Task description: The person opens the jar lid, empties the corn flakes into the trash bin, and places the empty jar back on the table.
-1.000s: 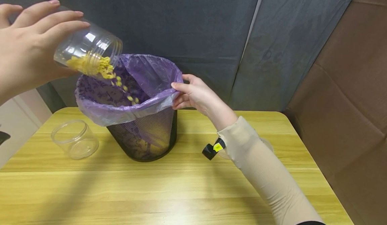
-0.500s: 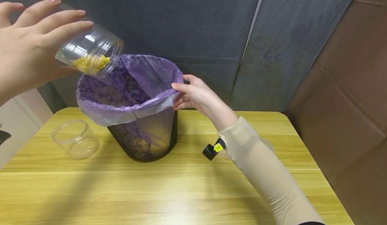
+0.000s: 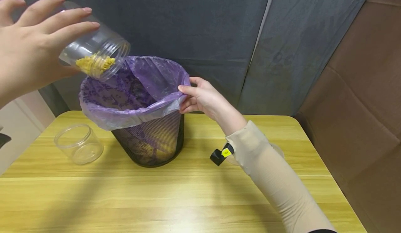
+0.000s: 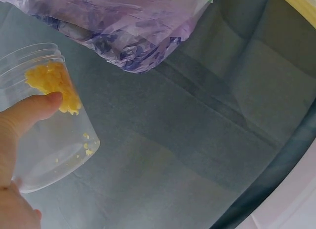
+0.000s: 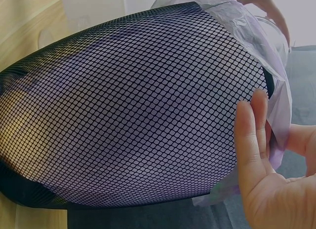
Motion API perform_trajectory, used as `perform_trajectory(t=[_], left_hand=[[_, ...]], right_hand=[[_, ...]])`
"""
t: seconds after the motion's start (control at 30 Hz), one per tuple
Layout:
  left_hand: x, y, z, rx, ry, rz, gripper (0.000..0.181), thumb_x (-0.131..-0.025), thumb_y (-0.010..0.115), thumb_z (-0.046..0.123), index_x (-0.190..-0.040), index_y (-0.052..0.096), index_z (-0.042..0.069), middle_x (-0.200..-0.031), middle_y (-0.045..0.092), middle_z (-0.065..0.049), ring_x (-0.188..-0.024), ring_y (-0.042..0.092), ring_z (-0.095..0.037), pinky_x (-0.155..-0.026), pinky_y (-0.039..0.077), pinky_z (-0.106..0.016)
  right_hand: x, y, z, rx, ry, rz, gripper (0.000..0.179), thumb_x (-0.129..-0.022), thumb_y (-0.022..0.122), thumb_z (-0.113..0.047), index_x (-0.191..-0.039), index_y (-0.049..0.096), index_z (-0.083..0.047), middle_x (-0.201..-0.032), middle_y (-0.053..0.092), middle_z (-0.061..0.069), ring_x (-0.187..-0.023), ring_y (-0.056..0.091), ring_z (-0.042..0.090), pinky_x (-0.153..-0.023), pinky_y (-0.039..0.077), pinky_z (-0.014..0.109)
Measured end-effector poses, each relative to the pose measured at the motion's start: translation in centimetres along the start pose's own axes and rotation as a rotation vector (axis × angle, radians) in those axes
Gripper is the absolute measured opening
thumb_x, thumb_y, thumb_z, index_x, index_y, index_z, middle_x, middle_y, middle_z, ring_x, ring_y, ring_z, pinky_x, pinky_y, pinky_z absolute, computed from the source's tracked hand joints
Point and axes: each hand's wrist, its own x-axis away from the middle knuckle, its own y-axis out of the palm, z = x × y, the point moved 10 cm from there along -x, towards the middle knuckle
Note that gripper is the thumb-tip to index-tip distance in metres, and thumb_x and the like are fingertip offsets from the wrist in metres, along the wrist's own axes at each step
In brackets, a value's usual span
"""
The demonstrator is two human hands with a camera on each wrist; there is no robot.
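My left hand (image 3: 34, 48) grips a clear plastic jar (image 3: 103, 40), tilted mouth-down over the left of the wastebasket's rim. A clump of small yellow flakes (image 3: 94, 65) lies inside near the jar's mouth; in the left wrist view the thumb (image 4: 37, 110) presses the wall beside it, and a few bits cling near the base. The black mesh wastebasket (image 3: 161, 139) stands on the table, lined with a purple bag (image 3: 134, 113) folded over its rim. My right hand (image 3: 205, 97) pinches the lined rim at the right, two fingers (image 5: 249, 135) along the mesh outside.
An uncovered clear jar (image 3: 84, 149) stands left of the wastebasket on the wooden table (image 3: 150, 201). Another clear round item (image 3: 277, 149) is mostly hidden behind the right sleeve (image 3: 266, 170). Grey cloth (image 3: 219, 27) hangs behind the table, brown cloth (image 3: 360, 97) at its right.
Yellow flakes were falling from the jar into the wastebasket; now none fall and a smaller clump stays inside. The jar and left hand shifted slightly right. The right hand stayed put.
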Motion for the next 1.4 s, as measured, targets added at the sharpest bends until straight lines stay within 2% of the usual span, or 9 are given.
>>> perform_trajectory(t=[0.17, 0.43, 0.67, 0.9, 1.27, 1.4], left_hand=[[-0.1, -0.1, 0.2, -0.007, 0.017, 0.011, 0.124, -0.040, 0.087, -0.010, -0.148, 0.034, 0.022, -0.158, 0.019, 0.005, -0.145, 0.005, -0.022, -0.110, -0.003, -0.054], [-0.2, 0.1, 0.4, -0.026, 0.035, -0.025, 0.125, -0.043, 0.084, -0.012, -0.149, 0.030, 0.024, -0.159, 0.016, 0.005, -0.145, 0.002, -0.024, -0.110, -0.005, -0.055], [-0.3, 0.5, 0.5, -0.085, 0.027, -0.066, 0.125, -0.047, 0.085, -0.010, -0.151, 0.026, 0.027, -0.160, 0.010, 0.006, -0.145, 0.000, -0.024, -0.110, -0.005, -0.056], [-0.1, 0.3, 1.2, -0.102, 0.059, -0.058, 0.130, -0.045, 0.086, -0.010, -0.151, 0.024, 0.030, -0.159, 0.011, 0.006, -0.145, 0.000, -0.025, -0.110, -0.004, -0.056], [0.0, -0.1, 1.8, -0.059, 0.098, -0.013, 0.127, -0.044, 0.083, -0.015, -0.149, 0.029, 0.032, -0.158, 0.017, 0.008, -0.145, 0.004, -0.025, -0.110, -0.002, -0.056], [-0.1, -0.1, 2.1, -0.043, 0.108, -0.019, 0.129, -0.044, 0.082, -0.016, -0.150, 0.028, 0.033, -0.158, 0.016, 0.009, -0.145, 0.004, -0.024, -0.109, -0.004, -0.055]], right_hand=[[0.0, 0.0, 0.0, 0.001, 0.005, 0.000, 0.052, -0.096, 0.058, -0.009, -0.140, 0.032, -0.007, -0.074, 0.058, 0.016, -0.052, 0.060, 0.023, -0.067, 0.057, 0.043], [0.1, 0.0, -0.1, -0.008, 0.001, 0.001, 0.050, -0.096, 0.056, -0.008, -0.140, 0.032, -0.007, -0.072, 0.058, 0.016, -0.051, 0.060, 0.023, -0.063, 0.057, 0.041], [0.1, 0.1, -0.1, -0.038, -0.002, -0.006, 0.046, -0.097, 0.055, -0.008, -0.137, 0.034, -0.006, -0.069, 0.058, 0.016, -0.050, 0.060, 0.023, -0.059, 0.057, 0.039], [0.1, 0.1, -0.1, -0.029, 0.003, -0.003, 0.047, -0.097, 0.056, -0.008, -0.138, 0.033, -0.007, -0.071, 0.058, 0.016, -0.051, 0.060, 0.023, -0.061, 0.057, 0.041], [0.1, 0.1, 0.1, -0.017, 0.008, -0.002, 0.049, -0.096, 0.057, -0.008, -0.139, 0.033, -0.007, -0.072, 0.058, 0.016, -0.051, 0.060, 0.023, -0.067, 0.057, 0.044], [0.0, 0.1, 0.1, -0.017, 0.007, -0.003, 0.050, -0.096, 0.057, -0.008, -0.139, 0.033, -0.007, -0.072, 0.058, 0.016, -0.051, 0.060, 0.023, -0.067, 0.057, 0.044]])
